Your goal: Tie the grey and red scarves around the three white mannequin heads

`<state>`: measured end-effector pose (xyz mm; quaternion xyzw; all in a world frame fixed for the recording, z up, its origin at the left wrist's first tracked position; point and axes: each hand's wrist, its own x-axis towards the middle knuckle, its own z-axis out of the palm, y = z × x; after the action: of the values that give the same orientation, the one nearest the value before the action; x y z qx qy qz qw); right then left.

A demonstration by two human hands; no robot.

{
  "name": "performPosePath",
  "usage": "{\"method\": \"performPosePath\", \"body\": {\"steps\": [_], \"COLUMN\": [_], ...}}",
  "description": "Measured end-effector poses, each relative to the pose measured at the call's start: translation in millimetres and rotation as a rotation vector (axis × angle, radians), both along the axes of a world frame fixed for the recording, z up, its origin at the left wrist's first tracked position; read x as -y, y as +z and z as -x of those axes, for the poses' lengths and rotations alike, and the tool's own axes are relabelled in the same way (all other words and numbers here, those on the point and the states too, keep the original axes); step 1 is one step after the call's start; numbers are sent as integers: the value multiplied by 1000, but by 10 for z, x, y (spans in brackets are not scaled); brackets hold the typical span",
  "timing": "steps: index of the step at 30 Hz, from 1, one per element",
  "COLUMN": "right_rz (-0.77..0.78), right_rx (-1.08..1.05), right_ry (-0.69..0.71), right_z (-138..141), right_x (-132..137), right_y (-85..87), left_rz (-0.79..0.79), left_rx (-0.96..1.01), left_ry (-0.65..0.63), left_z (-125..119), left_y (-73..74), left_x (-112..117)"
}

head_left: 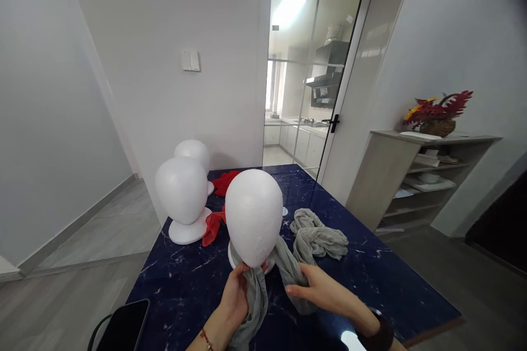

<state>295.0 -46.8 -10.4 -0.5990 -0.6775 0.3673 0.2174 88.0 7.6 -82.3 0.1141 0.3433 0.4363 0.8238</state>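
A white foam mannequin head point(254, 214) stands upright on its round base on the table, just in front of me. A grey scarf point(286, 263) passes around its neck, and its two ends come toward me on either side. My left hand point(235, 299) is closed on the left end point(256, 299), close under the head; some of its fingers are hidden behind the cloth. My right hand point(315, 288) grips the other end at the right, thumb on top. Another grey scarf point(317, 236) lies bunched just beyond my right hand.
Two more white foam heads point(181, 189) point(192, 151) stand at the back left. Red cloths point(224, 182) point(213, 228) lie behind the near head. A phone point(125, 326) rests at the table's front left corner. The dark blue marbled table point(370, 285) ends at the right, near a shelf unit point(382, 181).
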Motion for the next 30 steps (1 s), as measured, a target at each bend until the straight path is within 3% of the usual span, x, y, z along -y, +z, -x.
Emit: {"method": "performPosePath", "body": {"steps": [3,5,9,13,17,22,27,30], "right_rz": [55,13,-91,-43,10,99,61,6], "right_rx": [305,369,167,-146,-382,-417,-480,-504], "right_ry": [19,26,47,31,72,40,78,98], "right_z": [-60,-54,97,422,795,1033,1010,991], "right_x": [168,267,377,355,272,229,284,313], "right_y": [46,45,17,-121,-329,-498,-557,-572], "left_rz": [-4,-4,6,-8,-6,139,17,-33], "left_rx": [-1,-8,3,-86,-41,-36,-97,-118], "left_ry": [15,33,27,92,-1,-92,44,55], "left_z": [1,-5,-19,-17,2,16,-9,-16], "left_y": [-18,2,75,123,150,163,121,102], "left_x": [-3,5,37,75,96,110,121,128]}}
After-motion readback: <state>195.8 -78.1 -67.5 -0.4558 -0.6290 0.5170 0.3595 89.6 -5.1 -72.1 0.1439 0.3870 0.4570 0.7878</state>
